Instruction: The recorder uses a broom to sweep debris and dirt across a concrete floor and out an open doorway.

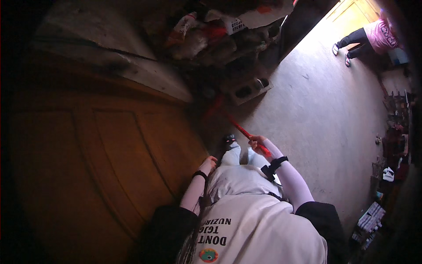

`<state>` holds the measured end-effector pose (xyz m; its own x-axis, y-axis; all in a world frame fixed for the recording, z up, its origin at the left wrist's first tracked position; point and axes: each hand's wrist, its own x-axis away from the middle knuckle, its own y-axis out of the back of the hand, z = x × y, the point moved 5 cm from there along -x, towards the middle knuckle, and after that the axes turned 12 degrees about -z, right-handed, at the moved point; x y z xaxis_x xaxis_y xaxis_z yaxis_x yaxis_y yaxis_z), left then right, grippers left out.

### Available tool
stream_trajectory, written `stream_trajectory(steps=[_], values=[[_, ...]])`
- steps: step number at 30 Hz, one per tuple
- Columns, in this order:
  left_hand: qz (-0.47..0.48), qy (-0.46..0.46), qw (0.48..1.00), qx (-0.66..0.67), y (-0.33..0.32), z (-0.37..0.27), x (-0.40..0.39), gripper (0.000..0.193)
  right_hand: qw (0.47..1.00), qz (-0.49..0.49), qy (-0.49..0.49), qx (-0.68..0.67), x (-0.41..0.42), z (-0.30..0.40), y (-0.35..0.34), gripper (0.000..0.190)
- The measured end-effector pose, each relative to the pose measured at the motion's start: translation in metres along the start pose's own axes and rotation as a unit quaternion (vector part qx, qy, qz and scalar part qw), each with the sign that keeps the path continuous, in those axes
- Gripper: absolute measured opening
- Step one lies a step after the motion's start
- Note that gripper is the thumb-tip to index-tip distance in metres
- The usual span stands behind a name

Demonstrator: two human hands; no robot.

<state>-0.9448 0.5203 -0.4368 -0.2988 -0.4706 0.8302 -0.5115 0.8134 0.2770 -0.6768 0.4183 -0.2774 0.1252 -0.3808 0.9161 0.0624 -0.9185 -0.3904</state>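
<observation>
My right hand (258, 144) is closed around the handle of a red long-handled tool (242, 130). The handle slants forward and left from my hand. Its far end fades into shadow near the floor, where a dim red part shows, so I cannot tell what kind of head it has. My left hand (210, 162) is low at my left side, by the edge of a brown panelled wooden door (115, 148). Its fingers look bent; whether they touch or grip the door's edge is unclear.
A hollow block (249, 91) lies on the floor ahead, below a dark heap of bags and packets (211, 31). The concrete floor (316, 112) stretches right towards another person (366, 39) near a bright doorway. Cluttered goods (395, 138) line the right side, with a box (371, 216) nearer me.
</observation>
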Motion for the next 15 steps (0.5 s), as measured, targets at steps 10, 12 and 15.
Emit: stream_trajectory(steps=[10, 12, 15], values=[[0.091, -0.033, 0.995, 0.027, -0.009, -0.007, 0.008, 0.020, 0.999, -0.035, 0.016, -0.009, 0.004, -0.003, 0.029, 0.011], [0.051, -0.014, 0.997, -0.060, -0.005, -0.005, 0.009, 0.020, 0.999, -0.034, 0.022, 0.017, 0.005, -0.001, 0.028, 0.011], [0.042, -0.027, 0.995, -0.086, -0.003, -0.013, 0.017, 0.021, 0.999, -0.034, 0.012, -0.017, -0.002, -0.004, 0.023, 0.009]])
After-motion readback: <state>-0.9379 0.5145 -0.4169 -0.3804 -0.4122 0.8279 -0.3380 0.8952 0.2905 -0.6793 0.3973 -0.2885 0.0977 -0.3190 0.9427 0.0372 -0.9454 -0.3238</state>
